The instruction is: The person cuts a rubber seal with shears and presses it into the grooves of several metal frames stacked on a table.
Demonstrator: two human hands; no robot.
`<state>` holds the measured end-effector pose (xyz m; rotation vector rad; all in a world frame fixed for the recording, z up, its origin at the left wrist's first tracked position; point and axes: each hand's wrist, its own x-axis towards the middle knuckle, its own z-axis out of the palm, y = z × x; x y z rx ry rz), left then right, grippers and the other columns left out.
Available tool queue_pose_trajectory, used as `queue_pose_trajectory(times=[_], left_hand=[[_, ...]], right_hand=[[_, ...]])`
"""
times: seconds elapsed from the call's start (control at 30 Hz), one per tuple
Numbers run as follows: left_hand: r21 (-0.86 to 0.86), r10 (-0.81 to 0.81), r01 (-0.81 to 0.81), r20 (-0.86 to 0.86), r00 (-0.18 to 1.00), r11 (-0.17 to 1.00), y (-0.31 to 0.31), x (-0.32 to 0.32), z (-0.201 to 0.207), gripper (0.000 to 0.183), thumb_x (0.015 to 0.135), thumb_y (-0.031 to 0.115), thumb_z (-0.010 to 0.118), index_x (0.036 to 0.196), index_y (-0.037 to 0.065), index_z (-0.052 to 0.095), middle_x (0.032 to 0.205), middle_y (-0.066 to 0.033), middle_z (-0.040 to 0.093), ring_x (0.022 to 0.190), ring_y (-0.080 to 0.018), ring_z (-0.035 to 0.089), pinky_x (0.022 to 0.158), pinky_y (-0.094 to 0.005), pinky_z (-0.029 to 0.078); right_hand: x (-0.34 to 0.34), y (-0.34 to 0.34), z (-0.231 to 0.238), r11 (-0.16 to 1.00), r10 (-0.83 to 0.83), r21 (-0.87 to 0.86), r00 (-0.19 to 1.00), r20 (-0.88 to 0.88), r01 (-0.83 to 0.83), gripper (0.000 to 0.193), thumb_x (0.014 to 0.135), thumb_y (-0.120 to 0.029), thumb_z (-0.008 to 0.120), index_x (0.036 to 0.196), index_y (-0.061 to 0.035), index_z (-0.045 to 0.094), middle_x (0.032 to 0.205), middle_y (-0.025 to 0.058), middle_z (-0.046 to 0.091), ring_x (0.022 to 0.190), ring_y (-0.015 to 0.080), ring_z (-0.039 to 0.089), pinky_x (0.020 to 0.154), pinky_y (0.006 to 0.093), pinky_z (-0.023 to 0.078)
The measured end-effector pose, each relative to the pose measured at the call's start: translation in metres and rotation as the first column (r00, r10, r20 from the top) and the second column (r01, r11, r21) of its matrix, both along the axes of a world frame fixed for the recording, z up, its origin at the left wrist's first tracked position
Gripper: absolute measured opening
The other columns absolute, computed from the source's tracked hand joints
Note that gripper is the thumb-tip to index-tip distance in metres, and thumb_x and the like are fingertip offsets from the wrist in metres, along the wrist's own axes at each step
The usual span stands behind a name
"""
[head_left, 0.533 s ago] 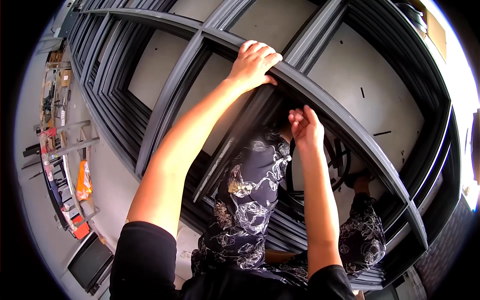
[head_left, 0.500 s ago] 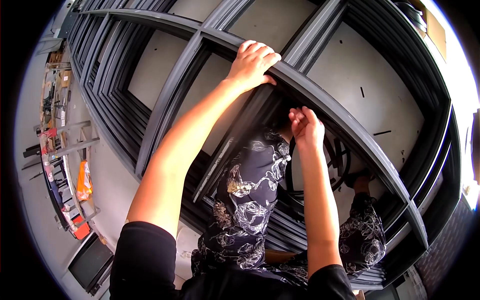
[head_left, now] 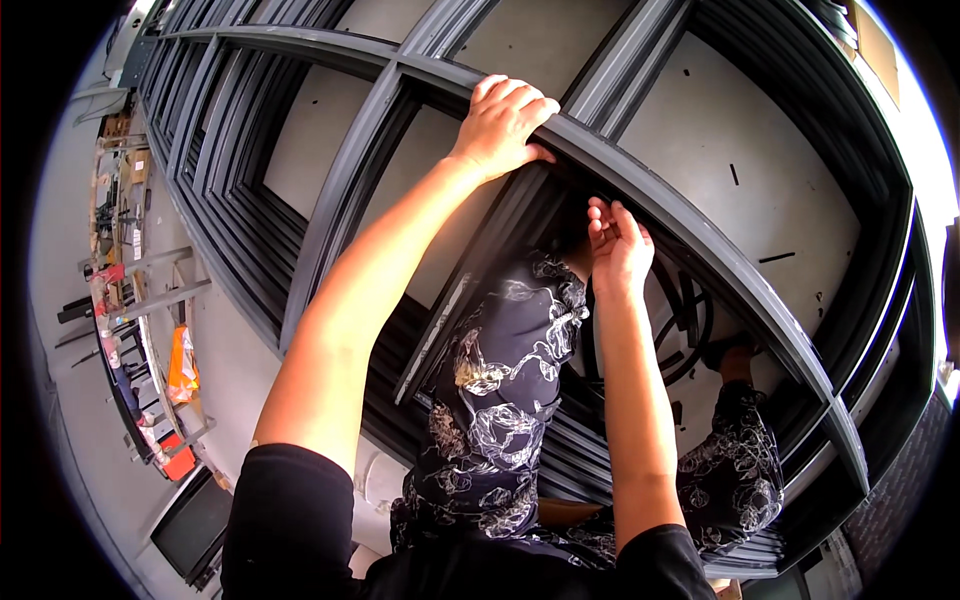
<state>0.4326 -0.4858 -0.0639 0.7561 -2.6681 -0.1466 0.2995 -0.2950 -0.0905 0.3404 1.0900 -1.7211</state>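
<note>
Dressed in black sleeves (head_left: 290, 520) at the lower edge, dark trousers (head_left: 500, 360) with white line pattern at lower center. Reaching up from the bottom with both bare forearms. Right hand (head_left: 620, 250), center: raised, elbow down, fingers loosely half-curled with no object visible in them; just below the bar, cannot tell if touching. Left hand (head_left: 503, 125), upper center: arm stretched farther and slanting right, fingers closed over the gray frame (head_left: 645, 183), thumb underneath. Frame running diagonally from upper left to lower right, with similar dark frames layered below. Through the openings: pale floor (head_left: 745, 130), scattered with dark strips (head_left: 777, 257); dark loop (head_left: 705, 330) right of center. Farther off, left edge: cluttered shelf rack, orange bag (head_left: 183, 368), red box (head_left: 178, 458). Upper right: cardboard (head_left: 875, 55), bright glare.
</note>
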Motion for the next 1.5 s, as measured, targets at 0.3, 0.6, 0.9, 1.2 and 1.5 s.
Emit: queue_pose_trajectory(times=[0.3,0.6,0.9,1.2,1.5], left_hand=[[-0.002,-0.028,0.028,0.138,0.990,1.000,0.021,-0.016,-0.006,0.073,0.065,0.043,0.086,0.128,0.023,0.057,0.124,0.0045,0.058,0.128,-0.0169,0.047,0.118,-0.0465,0.020],[0.116,-0.057,0.044,0.111,0.992,0.992,0.019,-0.016,0.003,0.067,0.065,0.042,0.086,0.123,0.021,0.061,0.122,0.0048,0.061,0.127,-0.0161,0.049,0.118,-0.0468,0.020],[0.114,-0.025,0.017,0.067,0.997,0.993,0.020,-0.020,0.001,0.060,0.065,0.040,0.086,0.118,0.021,0.064,0.118,0.0047,0.063,0.124,-0.0157,0.050,0.117,-0.0450,0.022],[0.057,0.002,-0.005,0.064,0.998,0.998,0.023,-0.021,-0.002,0.055,0.066,0.040,0.086,0.113,0.020,0.065,0.112,0.0034,0.063,0.118,-0.0167,0.053,0.115,-0.0447,0.023],[0.003,-0.006,0.006,0.148,0.989,1.000,0.033,-0.030,0.000,0.058,0.068,0.037,0.084,0.118,0.019,0.060,0.115,0.0022,0.062,0.123,-0.0188,0.051,0.115,-0.0483,0.024]], right_hand=[[0.004,-0.013,0.007,0.997,-0.064,0.036,0.998,-0.002,0.064,0.012,0.095,-0.007,0.061,0.097,0.0049,0.059,0.084,0.0179,0.070,0.070,0.0225,0.070,0.062,0.0286,0.061],[0.011,-0.017,0.015,0.975,-0.075,0.206,0.996,-0.043,0.083,0.015,0.095,-0.009,0.062,0.092,0.0042,0.056,0.081,0.0175,0.069,0.064,0.0212,0.068,0.058,0.0277,0.060],[0.011,-0.015,0.006,0.986,-0.134,0.098,0.991,-0.022,0.135,0.010,0.095,-0.006,0.061,0.093,0.0032,0.057,0.083,0.0169,0.069,0.066,0.0206,0.068,0.059,0.0276,0.058],[0.011,-0.013,0.010,0.984,-0.074,0.155,0.994,-0.079,0.085,0.010,0.096,-0.007,0.060,0.095,0.0030,0.059,0.083,0.0153,0.070,0.065,0.0184,0.068,0.057,0.0253,0.058],[0.003,-0.014,0.009,0.987,-0.026,0.157,0.997,-0.079,0.038,0.013,0.098,-0.009,0.061,0.098,0.0039,0.061,0.083,0.0148,0.070,0.065,0.0181,0.068,0.058,0.0252,0.059]])
